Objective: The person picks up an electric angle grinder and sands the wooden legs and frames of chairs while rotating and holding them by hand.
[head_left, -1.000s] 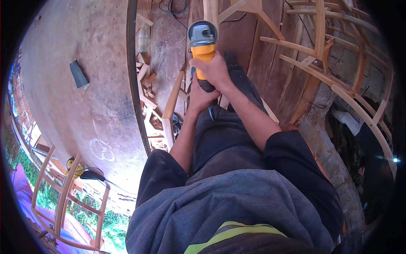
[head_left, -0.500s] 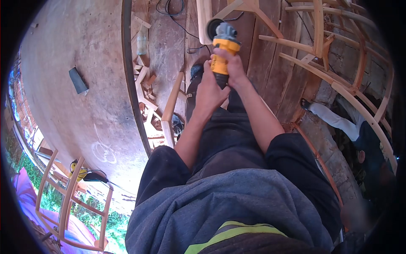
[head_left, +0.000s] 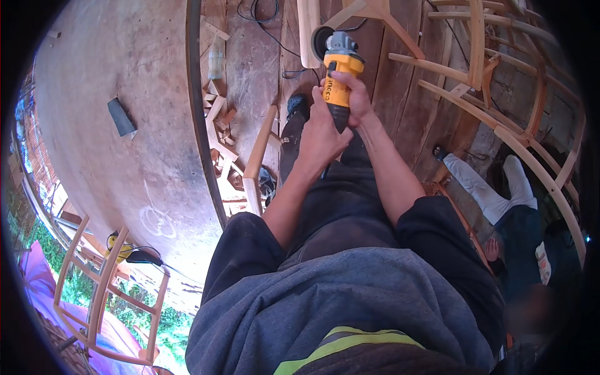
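Observation:
A yellow and grey angle grinder (head_left: pixel 338 72) is held out in front of me with both hands. My left hand (head_left: pixel 320 134) is wrapped around its dark rear handle. Higher up on the yellow body, my right hand (head_left: pixel 357 100) grips from the right side. The grinder's round disc (head_left: pixel 322 42) faces left, beside the end of a pale wooden piece (head_left: pixel 309 37); I cannot tell whether they touch. Just below my left hand a dark cord hangs from the handle.
A large wooden board (head_left: pixel 94 81) fills the left, with a dark sheet scrap (head_left: pixel 121 117) on it. Wood offcuts (head_left: pixel 226 153) and a bottle (head_left: pixel 215 62) lie beside it. Wooden chair frames (head_left: pixel 478 56) stand right; another frame (head_left: pixel 103 281) is lower left. A person (head_left: pixel 519 212) is at right.
The grinder has turned slightly, so the lettering on its body now shows. The person at right has shifted, and both their legs are visible now.

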A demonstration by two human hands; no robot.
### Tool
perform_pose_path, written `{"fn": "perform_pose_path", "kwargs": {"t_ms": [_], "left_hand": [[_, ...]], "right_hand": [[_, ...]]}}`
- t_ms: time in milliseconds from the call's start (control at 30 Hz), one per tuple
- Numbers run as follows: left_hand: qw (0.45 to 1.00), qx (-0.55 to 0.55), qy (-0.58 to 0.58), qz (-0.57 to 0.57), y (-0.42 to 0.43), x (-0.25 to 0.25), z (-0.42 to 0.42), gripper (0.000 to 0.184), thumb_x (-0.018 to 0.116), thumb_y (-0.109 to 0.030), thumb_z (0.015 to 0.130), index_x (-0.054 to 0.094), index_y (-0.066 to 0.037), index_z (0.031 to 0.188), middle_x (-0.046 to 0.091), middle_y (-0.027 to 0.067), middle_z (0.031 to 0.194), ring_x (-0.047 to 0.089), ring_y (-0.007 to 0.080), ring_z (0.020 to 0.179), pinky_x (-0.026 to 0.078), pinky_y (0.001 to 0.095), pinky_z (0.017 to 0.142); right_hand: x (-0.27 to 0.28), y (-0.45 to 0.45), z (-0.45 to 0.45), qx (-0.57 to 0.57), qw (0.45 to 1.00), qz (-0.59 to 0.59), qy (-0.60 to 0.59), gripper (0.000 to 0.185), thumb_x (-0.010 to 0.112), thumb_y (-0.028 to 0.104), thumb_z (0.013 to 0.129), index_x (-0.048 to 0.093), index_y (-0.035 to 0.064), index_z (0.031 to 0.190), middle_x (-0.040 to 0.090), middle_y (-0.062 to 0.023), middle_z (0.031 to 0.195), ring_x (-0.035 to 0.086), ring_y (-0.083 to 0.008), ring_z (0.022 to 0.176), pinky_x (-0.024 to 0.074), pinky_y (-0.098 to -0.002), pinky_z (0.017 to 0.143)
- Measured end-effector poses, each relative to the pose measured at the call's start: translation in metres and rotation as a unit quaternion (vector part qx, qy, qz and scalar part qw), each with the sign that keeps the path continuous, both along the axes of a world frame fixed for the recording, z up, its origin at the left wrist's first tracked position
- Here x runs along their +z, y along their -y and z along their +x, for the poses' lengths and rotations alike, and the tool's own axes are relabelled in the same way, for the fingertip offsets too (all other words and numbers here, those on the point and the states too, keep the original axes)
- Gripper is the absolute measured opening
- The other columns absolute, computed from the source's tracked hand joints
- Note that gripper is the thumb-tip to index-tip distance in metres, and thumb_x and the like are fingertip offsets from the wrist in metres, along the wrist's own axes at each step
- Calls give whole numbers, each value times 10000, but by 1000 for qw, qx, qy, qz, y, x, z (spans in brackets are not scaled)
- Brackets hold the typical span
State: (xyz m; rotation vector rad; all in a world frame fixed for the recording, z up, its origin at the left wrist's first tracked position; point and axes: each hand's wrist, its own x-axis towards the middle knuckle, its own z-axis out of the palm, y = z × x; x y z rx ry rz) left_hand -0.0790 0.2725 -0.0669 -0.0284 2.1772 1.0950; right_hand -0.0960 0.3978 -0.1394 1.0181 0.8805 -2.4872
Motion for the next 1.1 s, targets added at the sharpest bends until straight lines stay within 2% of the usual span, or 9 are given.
{"fn": "perform_pose_path", "kwargs": {"t_ms": [133,200,233,367,500,567,867,933,1100], "left_hand": [[992,63,-29,107,28,-28,-1,1013,772,-181,657,212,-4,1483,569,284,1273,657,399,1082,546,459,877],[966,138,132,175,38,-38,-2,960,794,-200,631,304,6,1431,611,240,1209,667,312,1064,526,425,909],[966,163,116,165,41,-41,-3,881,812,-207,613,387,10,1354,632,190,1164,655,254,1037,514,392,922],[959,191,33,209,54,-61,0,817,814,-200,612,424,15,1297,635,142,1104,643,253,989,518,354,890],[969,162,47,182,48,-44,-7,867,818,-213,618,397,24,1339,637,184,1151,659,287,1040,519,372,913],[975,134,62,165,37,-45,-5,935,816,-228,630,345,29,1396,625,241,1205,659,338,1108,522,400,931],[1000,-1,-23,16,-29,-13,-17,857,727,-173,756,257,63,1433,580,328,1115,641,499,977,554,524,838],[998,-61,-11,-29,-38,-16,-17,914,728,-182,754,210,125,1442,577,324,1100,650,486,956,565,507,816],[999,-48,11,5,-35,-10,-12,956,730,-221,762,167,38,1489,552,359,1214,607,518,1070,522,522,924]], "right_hand": [[24,26,-22,116,968,221,-34,406,786,257,804,626,31,1100,668,-42,914,669,-135,809,550,-294,740],[18,43,-31,193,924,326,-41,440,803,282,791,635,32,1112,676,-41,937,669,-147,803,541,-302,735],[13,54,-36,202,896,393,-31,542,830,371,719,683,6,1092,730,-129,1004,719,-231,896,546,-362,811],[9,74,-45,249,832,495,17,566,839,404,681,701,9,1061,737,-158,965,725,-302,900,547,-398,829],[13,63,-41,231,856,462,16,534,828,383,692,697,-12,1026,737,-156,931,729,-286,880,553,-393,807],[22,50,-37,142,909,390,-28,403,809,261,769,664,10,1048,690,-52,883,664,-148,788,534,-294,741],[-19,-32,-16,-63,995,-70,41,327,688,233,846,554,17,1051,649,-109,846,686,-222,748,600,-339,738],[-23,-37,-14,-71,994,-79,37,342,685,249,846,553,15,1058,650,-118,860,687,-226,762,602,-346,750],[-9,-39,-5,-66,996,-54,22,343,689,246,850,563,13,1067,656,-106,869,694,-216,774,600,-343,757]]}}
